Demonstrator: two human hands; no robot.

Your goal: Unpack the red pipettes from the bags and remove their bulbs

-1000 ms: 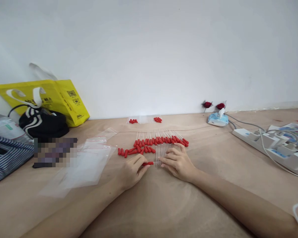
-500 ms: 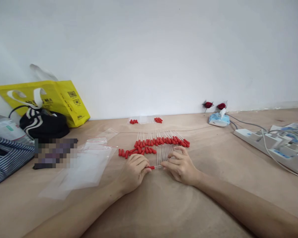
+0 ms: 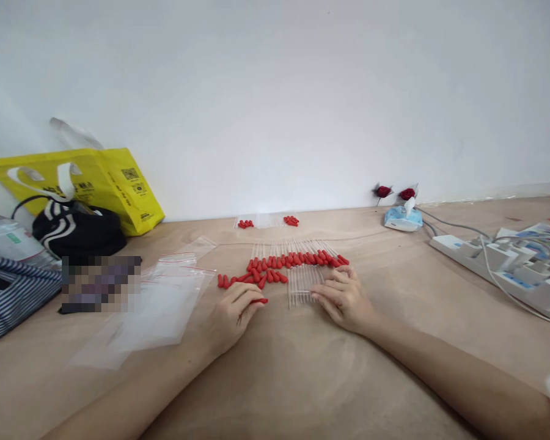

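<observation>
A row of clear thin tubes (image 3: 302, 282) lies on the brown table (image 3: 293, 379), with a band of red caps (image 3: 297, 260) across their far part. Loose red caps (image 3: 238, 280) lie to the left of the row. My left hand (image 3: 233, 313) rests on the table with its fingers pinched on one red cap (image 3: 259, 300), a little left of the tubes. On the right, my right hand (image 3: 343, 297) lies by the near ends of the tubes, fingers curled and touching them.
Clear zip bags (image 3: 165, 299) lie at the left, beside a striped bag (image 3: 13, 299), a black bag (image 3: 77, 229) and a yellow bag (image 3: 96, 183). Two small piles of red caps (image 3: 268, 221) sit near the wall. A power strip (image 3: 499, 266) with cables is at the right.
My left hand drew back to the left with a red cap, away from the tube end. My right hand set the tube down among the others and moved slightly right.
</observation>
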